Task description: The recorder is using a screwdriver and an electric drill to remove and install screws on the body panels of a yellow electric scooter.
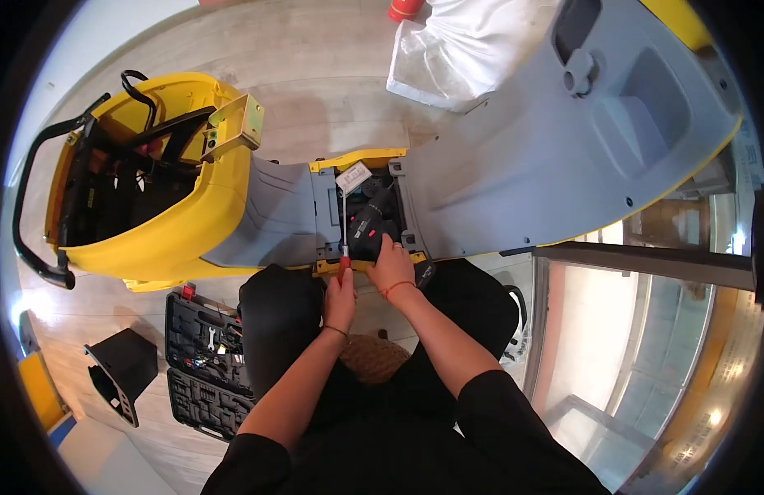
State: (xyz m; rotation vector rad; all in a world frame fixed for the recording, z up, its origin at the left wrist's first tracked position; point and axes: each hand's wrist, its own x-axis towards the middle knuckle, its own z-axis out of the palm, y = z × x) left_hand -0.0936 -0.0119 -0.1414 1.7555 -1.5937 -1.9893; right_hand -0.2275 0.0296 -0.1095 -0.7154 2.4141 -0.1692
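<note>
A yellow and grey scooter body point(514, 165) lies across the floor in front of me. In its middle is an open compartment point(367, 216) with black parts, wires and a white tag. My left hand point(340, 299) grips a screwdriver point(345, 239) with a red handle; its thin shaft points up into the compartment. My right hand point(391, 266) rests on the compartment's near edge, fingers touching the black part inside. A red string is tied around that wrist.
An open black tool case point(207, 363) with several tools lies on the wooden floor at lower left, beside a loose black plastic cover point(119, 373). White plastic wrapping point(464, 49) lies at the top. A metal frame point(646, 264) and glass are at the right.
</note>
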